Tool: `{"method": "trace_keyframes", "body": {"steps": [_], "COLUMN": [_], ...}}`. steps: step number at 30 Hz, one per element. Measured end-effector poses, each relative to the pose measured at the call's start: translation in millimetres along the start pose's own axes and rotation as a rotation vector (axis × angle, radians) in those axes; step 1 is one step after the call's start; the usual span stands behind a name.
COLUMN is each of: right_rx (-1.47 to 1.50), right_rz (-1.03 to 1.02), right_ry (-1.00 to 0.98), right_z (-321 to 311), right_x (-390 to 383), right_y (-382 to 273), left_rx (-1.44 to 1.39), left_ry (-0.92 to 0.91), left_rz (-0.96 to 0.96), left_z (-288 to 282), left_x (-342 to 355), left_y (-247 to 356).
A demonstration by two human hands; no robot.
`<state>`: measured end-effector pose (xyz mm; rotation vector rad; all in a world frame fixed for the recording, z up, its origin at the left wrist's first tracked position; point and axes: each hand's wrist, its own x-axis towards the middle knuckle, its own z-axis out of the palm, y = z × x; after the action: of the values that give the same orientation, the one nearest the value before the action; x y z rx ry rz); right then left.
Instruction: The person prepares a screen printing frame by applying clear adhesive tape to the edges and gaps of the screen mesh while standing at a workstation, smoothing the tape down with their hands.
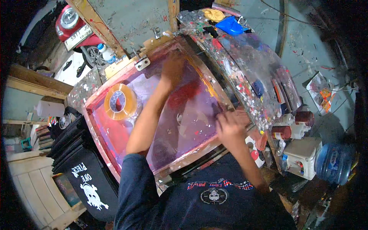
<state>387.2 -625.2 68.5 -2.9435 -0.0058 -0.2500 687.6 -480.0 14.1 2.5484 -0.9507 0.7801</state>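
Note:
A wooden-framed printing screen (126, 163) lies tilted before me, its mesh stained purple, pink and dark red. Over its far part reaches my left hand (174, 69), smeared by motion so its fingers cannot be read. My right hand (232, 130) is at the screen's right edge with its fingers curled; what they hold, if anything, is hidden. On the left part of the mesh rests a large roll of clear tape (128, 101), beside my left forearm. Metal hinge clamps (142, 63) sit along the far edge of the frame.
Black printed fabric pieces (92, 184) are stacked at left. Beyond the screen's right side is a paint-spattered bench (245, 73) bearing a blue bag (230, 25). Red-stained containers (281, 132), a white stool (303, 155) and a water jug (335, 164) stand at right.

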Motion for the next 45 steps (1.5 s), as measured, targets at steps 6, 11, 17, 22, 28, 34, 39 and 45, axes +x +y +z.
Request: {"method": "trace_keyframes", "body": {"steps": [6, 11, 17, 22, 28, 34, 39, 45], "right_rx": [0.089, 0.059, 0.160, 0.484, 0.456, 0.426, 1.174, 1.201], "right_rz": [0.112, 0.114, -0.064, -0.390, -0.734, -0.795, -0.621, -0.672], "right_ry": [-0.189, -0.154, -0.189, -0.069, -0.045, -0.367, -0.596, -1.246], "right_z": [-1, 6, -20, 16, 77, 83, 59, 9], "right_x": [-10, -17, 45, 156, 250, 252, 235, 271], "right_y": [-15, -7, -25, -64, -145, -155, -151, -176], "left_rx": [0.064, 0.148, 0.237, -0.038, 0.161, 0.012, -0.046, -0.593], "left_ry": [-0.181, -0.207, -0.268, 0.020, -0.210, -0.557, -0.363, -0.256], "left_rz": [-0.017, -0.042, -0.065, -0.243, -0.318, -0.447, -0.395, -1.089], "left_z": [24, 41, 24, -141, -202, -208, -307, -368], "left_x": [-37, -26, -56, -104, -151, -182, -161, -171], "left_y": [42, 22, -20, -10, -36, -89, -24, 48]}}
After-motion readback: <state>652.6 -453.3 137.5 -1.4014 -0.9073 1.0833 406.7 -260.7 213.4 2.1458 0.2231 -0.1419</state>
